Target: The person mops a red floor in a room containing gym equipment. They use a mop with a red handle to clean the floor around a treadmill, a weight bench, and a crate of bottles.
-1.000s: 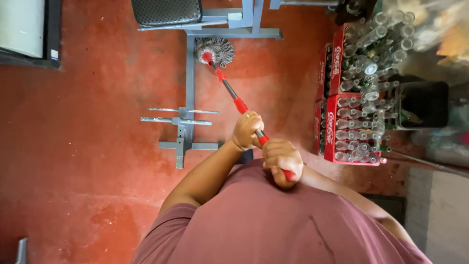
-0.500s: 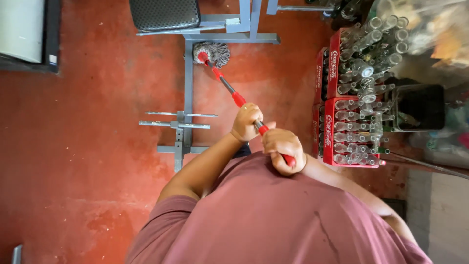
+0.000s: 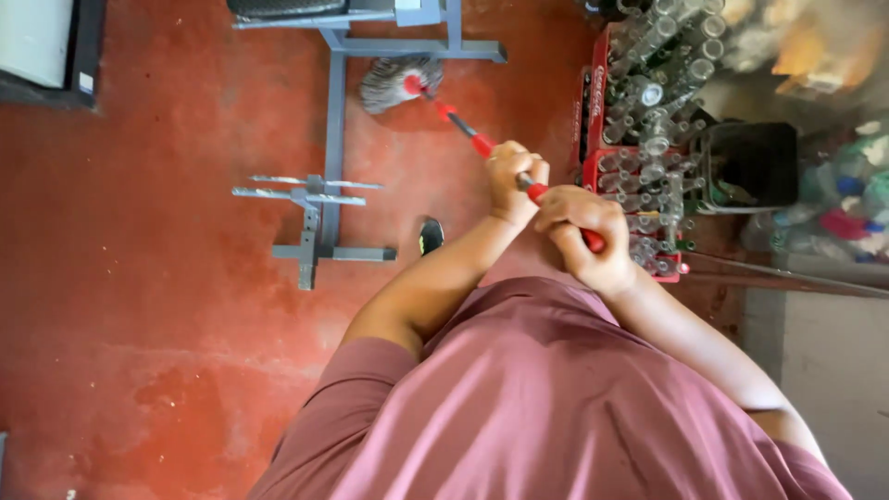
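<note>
At far left, a dark-framed white panel [image 3: 42, 46] is lying against the red floor [image 3: 139, 306], which is looking damp in patches. Next along, a grey metal frame [image 3: 333, 139] is standing on its bars, and just beside its upright the grey string head of a mop [image 3: 398, 81] is pressing onto the floor. From there the red handle is slanting back toward the person in the maroon shirt [image 3: 519, 398]. A dark shoe tip [image 3: 431, 236] is showing below. The left hand [image 3: 514, 181] is wrapping its fingers tight around the shaft, and the right hand [image 3: 579, 231] is clamping the handle's upper end, both fists closed. The shaft is looking stiff and light, the wet head probably heavier and floppy, so gripping high and mid-shaft is giving leverage. Further right, red crates [image 3: 630, 167] are holding what seem to be glass bottles, blurred here.
</note>
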